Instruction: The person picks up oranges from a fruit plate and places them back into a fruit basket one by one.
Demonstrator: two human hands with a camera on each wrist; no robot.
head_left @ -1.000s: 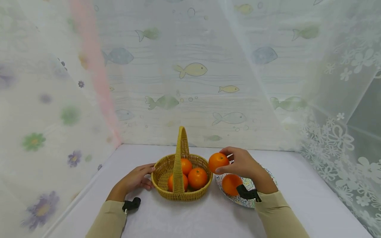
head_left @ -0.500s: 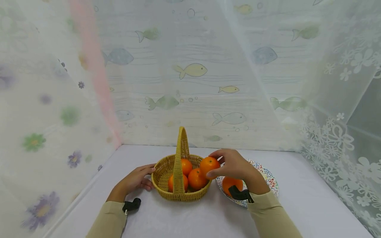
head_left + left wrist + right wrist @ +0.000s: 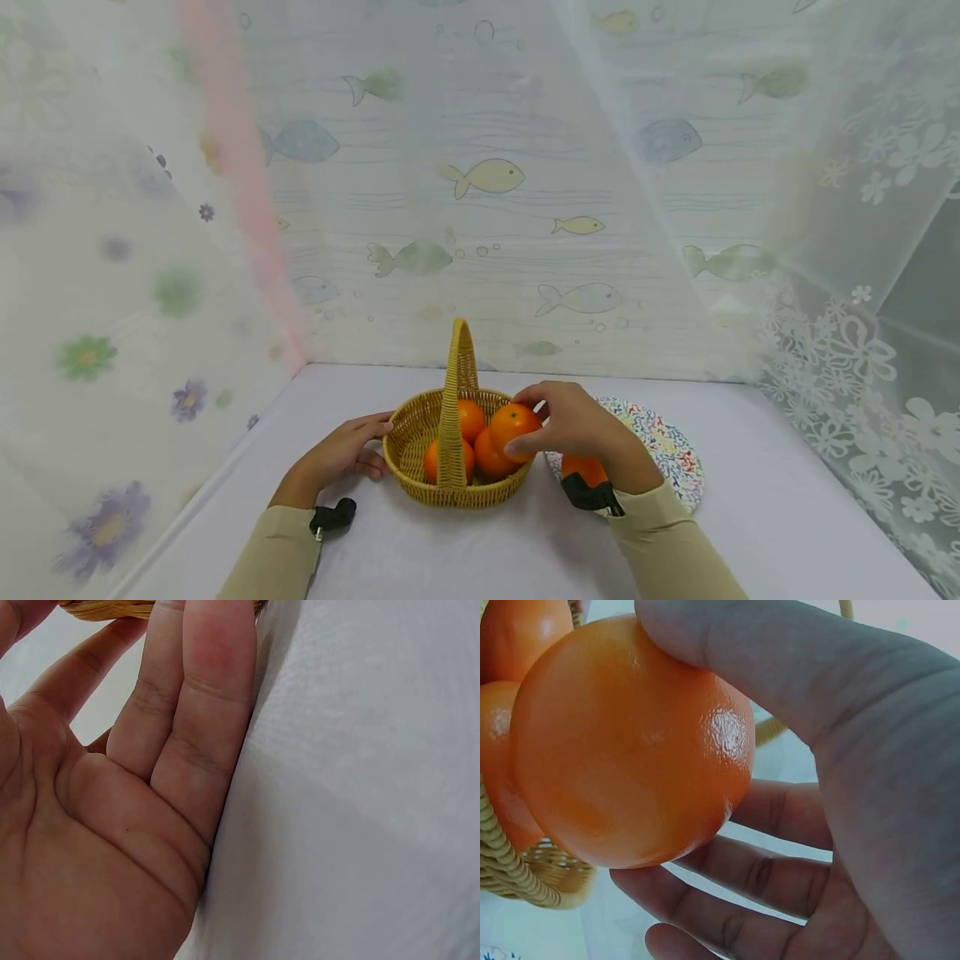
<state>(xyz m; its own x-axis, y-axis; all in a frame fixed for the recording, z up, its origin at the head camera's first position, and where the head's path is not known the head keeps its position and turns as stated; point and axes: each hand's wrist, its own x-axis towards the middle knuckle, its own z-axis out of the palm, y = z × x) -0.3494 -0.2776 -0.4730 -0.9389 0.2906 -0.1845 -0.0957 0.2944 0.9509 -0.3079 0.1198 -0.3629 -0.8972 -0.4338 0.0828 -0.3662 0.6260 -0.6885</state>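
Note:
A yellow wicker basket (image 3: 468,497) with a tall arched handle stands mid-table, holding three oranges, one at the back (image 3: 472,417). My right hand (image 3: 581,425) grips another orange (image 3: 513,422) between thumb and fingers, over the basket's right rim. In the right wrist view, that glossy orange (image 3: 630,750) fills the grasp and overlaps the fruit in the basket. On the left side, my left hand (image 3: 341,450) touches the basket rim with its fingertips. Its fingers (image 3: 202,735) extend nearly straight in the left wrist view, the hand's edge along the tablecloth.
Right of the basket lies a round plate (image 3: 671,454) with a colourful speckled pattern. One orange (image 3: 585,469) sits on it, partly hidden by my right wrist and its black camera mount (image 3: 588,493). A white cloth (image 3: 450,558) covers the table; fish-printed curtains (image 3: 487,250) hang behind.
My right hand has carried the orange leftward from beside the plate to over the basket's right side. The left hand and basket have stayed put.

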